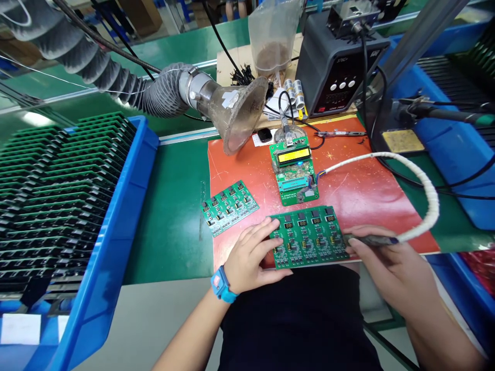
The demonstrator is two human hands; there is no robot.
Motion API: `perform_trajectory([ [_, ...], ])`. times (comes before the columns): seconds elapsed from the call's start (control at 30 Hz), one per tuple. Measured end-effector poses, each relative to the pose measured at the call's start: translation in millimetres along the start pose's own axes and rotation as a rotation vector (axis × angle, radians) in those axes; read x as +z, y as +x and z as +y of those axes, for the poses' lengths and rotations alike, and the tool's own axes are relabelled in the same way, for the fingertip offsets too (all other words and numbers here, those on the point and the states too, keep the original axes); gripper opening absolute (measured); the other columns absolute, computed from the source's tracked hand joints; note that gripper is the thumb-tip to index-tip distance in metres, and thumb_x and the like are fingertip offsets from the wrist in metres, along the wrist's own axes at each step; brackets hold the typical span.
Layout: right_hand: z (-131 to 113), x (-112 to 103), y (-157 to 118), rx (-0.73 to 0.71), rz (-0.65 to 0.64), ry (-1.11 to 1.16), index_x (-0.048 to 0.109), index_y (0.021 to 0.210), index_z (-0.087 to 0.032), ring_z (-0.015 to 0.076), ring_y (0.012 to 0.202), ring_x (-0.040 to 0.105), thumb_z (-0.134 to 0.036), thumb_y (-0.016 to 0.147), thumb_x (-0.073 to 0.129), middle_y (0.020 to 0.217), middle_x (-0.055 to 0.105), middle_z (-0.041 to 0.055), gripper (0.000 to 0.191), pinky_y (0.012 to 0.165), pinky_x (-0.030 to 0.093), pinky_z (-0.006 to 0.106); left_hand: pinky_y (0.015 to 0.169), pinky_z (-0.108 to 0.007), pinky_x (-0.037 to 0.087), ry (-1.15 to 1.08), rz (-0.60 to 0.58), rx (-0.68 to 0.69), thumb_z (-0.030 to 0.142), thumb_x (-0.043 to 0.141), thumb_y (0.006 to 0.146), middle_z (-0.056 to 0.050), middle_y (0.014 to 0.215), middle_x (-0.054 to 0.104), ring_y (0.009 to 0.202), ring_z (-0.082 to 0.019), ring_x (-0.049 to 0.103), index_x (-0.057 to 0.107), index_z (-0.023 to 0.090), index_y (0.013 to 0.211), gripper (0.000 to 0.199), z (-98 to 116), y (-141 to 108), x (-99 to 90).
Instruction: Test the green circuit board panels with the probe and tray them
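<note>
One green worktable [166, 190] spans the frame. At the left edge stands one blue crate [104, 288] with upright green boards [104, 154], packed too closely to count. One orange-red mat [348, 198] covers the centre, and one blue crate [464, 203] fills the right side. From the upper left comes one grey corrugated hose [166, 93], ending in one flared hood [240, 116]. One black station [340, 67] with three white buttons sits at upper right, beside one clear plastic bag [270, 36] at top centre.

Two hands work at lower centre. The left hand [253, 255] spreads its fingers over the left end of the larger panel [310, 247], thumb along the near edge, holding it; the right hand [398, 273] is closed around one probe [371, 240] at that panel's right edge. Four digit displays show clearly on the panel. Just above it lies one tester board [294, 172] with one yellow screen; left of that, one smaller-looking panel [230, 206] bears five displays. One yellow pad [402, 140] lies at right. One blue watch [221, 285] circles the left wrist.
</note>
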State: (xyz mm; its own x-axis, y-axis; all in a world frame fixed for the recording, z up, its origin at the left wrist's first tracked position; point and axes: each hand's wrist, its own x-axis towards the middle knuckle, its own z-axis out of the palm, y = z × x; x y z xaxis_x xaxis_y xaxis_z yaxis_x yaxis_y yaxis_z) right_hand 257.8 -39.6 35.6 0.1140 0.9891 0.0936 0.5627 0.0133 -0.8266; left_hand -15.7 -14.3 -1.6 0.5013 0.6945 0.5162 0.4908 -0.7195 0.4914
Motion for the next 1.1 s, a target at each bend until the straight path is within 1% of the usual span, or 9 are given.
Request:
perform_trajectory([
  [0.27,3.8,-4.0,-0.4,0.039,-0.01,0.015,0.064,0.099,-0.024,0.0148,0.068,0.07,-0.038,0.09,0.061,0.086,0.07,0.0015,0.017,0.06,0.059,0.022,0.102,-0.046,0.048,0.009,-0.013,0.001,0.053,0.073,0.078,-0.021,0.132,0.059,0.131,-0.031,0.052,0.053,0.017,0.12,0.058,0.7,0.9,-1.5],
  [0.47,-7.5,-2.7,-0.4,0.044,0.031,0.12,0.064,0.098,-0.024,0.0142,0.067,0.07,-0.034,0.089,0.063,0.094,0.07,0.0023,0.013,0.062,0.062,0.024,0.101,-0.047,0.047,0.01,-0.024,-0.003,0.053,0.072,0.078,-0.021,0.132,0.059,0.131,-0.032,0.053,0.052,0.017,0.121,0.059,0.7,0.8,-1.5],
  [0.6,-14.2,4.6,-1.1,0.05,-0.053,0.177,0.063,0.097,-0.023,0.0139,0.068,0.07,-0.034,0.09,0.061,0.098,0.068,0.004,0.013,0.059,0.062,0.023,0.102,-0.047,0.047,0.012,-0.021,-0.006,0.053,0.072,0.079,-0.021,0.132,0.059,0.131,-0.032,0.052,0.052,0.017,0.121,0.059,0.8,1.1,-1.0],
  [0.7,-13.1,8.6,-1.5,0.041,-0.087,0.125,0.063,0.098,-0.023,0.0141,0.07,0.07,-0.035,0.091,0.06,0.1,0.068,0.0045,0.014,0.057,0.061,0.022,0.101,-0.047,0.048,0.012,-0.014,0.0,0.054,0.072,0.078,-0.021,0.131,0.06,0.13,-0.031,0.053,0.053,0.017,0.12,0.059,1.0,1.5,-0.9],
  [0.83,-10.6,10.0,-0.6,-0.02,-0.087,0.042,0.062,0.1,-0.024,0.0153,0.077,0.071,-0.033,0.092,0.058,0.101,0.068,0.0044,0.013,0.063,0.061,0.024,0.101,-0.047,0.048,0.017,-0.009,0.003,0.054,0.072,0.078,-0.021,0.131,0.06,0.13,-0.032,0.053,0.053,0.017,0.12,0.059,1.1,1.6,-1.3],
  [0.97,-13.3,9.7,2.6,-0.102,-0.084,-0.064,0.063,0.1,-0.023,0.0178,0.081,0.071,-0.032,0.091,0.059,0.099,0.07,0.0051,0.013,0.059,0.059,0.024,0.102,-0.047,0.047,0.019,-0.013,0.002,0.053,0.072,0.079,-0.02,0.132,0.06,0.13,-0.032,0.053,0.053,0.017,0.121,0.059,1.2,1.4,-1.7],
  [1.1,-16.8,10.7,5.5,-0.153,-0.076,-0.11,0.063,0.097,-0.024,0.0181,0.076,0.071,-0.032,0.09,0.059,0.094,0.071,0.0041,0.012,0.064,0.059,0.028,0.102,-0.047,0.046,0.014,-0.019,-0.006,0.053,0.073,0.078,-0.02,0.133,0.059,0.13,-0.032,0.053,0.052,0.018,0.122,0.06,1.0,0.6,-1.2],
])
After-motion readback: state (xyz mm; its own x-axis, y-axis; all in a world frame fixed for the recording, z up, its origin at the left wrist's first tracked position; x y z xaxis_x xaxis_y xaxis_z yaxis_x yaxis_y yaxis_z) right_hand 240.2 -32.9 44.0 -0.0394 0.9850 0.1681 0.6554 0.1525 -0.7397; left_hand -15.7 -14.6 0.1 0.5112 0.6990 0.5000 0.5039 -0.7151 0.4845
